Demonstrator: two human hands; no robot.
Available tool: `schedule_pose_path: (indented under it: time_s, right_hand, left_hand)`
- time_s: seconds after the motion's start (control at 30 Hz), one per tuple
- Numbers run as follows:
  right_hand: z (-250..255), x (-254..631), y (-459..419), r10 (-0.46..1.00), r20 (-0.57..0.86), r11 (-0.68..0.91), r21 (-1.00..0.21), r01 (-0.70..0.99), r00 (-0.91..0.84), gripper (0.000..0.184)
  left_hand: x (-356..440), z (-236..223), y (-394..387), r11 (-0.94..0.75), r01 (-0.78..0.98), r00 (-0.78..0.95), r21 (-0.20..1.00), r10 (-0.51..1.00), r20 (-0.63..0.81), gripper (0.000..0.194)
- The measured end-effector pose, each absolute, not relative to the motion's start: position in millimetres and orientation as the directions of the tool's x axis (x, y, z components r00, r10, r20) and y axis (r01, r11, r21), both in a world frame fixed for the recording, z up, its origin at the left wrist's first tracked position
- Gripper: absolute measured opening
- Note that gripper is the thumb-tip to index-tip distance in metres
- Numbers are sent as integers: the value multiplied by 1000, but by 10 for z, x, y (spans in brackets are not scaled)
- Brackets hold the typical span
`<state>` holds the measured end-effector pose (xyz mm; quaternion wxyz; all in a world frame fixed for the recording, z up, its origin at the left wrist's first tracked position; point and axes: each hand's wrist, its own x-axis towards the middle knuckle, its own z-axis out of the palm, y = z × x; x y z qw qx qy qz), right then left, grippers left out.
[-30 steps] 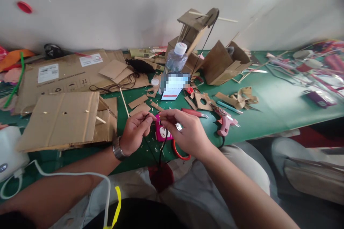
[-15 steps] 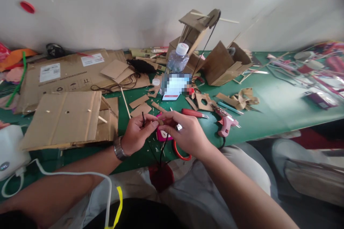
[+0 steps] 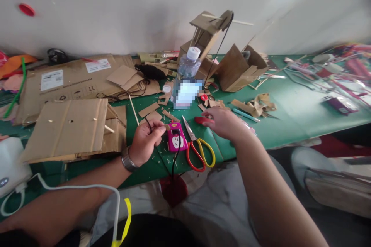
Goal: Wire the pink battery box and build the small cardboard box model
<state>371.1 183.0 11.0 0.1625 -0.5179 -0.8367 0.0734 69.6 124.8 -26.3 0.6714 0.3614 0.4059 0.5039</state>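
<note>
So my left hand (image 3: 147,143) has its thumb and index finger pinched together on a small flat tan scrap (image 3: 167,127), looks like cardboard. A thin black cord (image 3: 148,125) loops up past the same fingers, and I can't tell how tightly they've got it. My right hand (image 3: 225,124) is palm down with the fingers curled in, a narrow gap at the tips, and they're on a smooth red tool handle (image 3: 199,119). The rest of that tool is hidden under my hand, and I can't tell if it's actually gripped or just touched.

The scrap sits right at my left fingertips, just above the table (image 3: 275,133) and well apart from the right hand. Just beside it is a magenta box with white printing (image 3: 174,146), with black cord running down its face. Metal scissors with red and yellow handles (image 3: 190,132) lie between my hands, a bit nearer to me.
</note>
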Motion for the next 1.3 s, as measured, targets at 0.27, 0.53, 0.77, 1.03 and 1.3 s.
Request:
schedule_pose_path:
  time_s: [0.27, 0.53, 0.77, 1.03, 1.3]
  right_hand:
    - [-16, 3662, 1836, 889, 163, 457, -302, 836, -427, 13]
    - [553, 2941, 1382, 818, 226, 560, -520, 645, -528, 40]
    - [451, 2749, 1291, 720, 299, 676, -503, 538, -626, 38]
    - [426, 2732, 1269, 709, 398, 700, -496, 513, -582, 25]
    - [436, 2687, 1241, 725, 479, 672, -647, 360, -494, 27]
  left_hand:
    - [740, -232, 1285, 258, -380, 137, 888, 966, -221, 40]
    - [746, -247, 1250, 226, -301, 182, 927, 967, -177, 42]
    - [750, -106, 1212, 119, -196, 229, 973, 971, -72, 44]
    - [731, -203, 1211, 209, -313, 291, 926, 950, -116, 42]
    - [689, -120, 1186, 522, -506, 669, 687, 740, -70, 37]
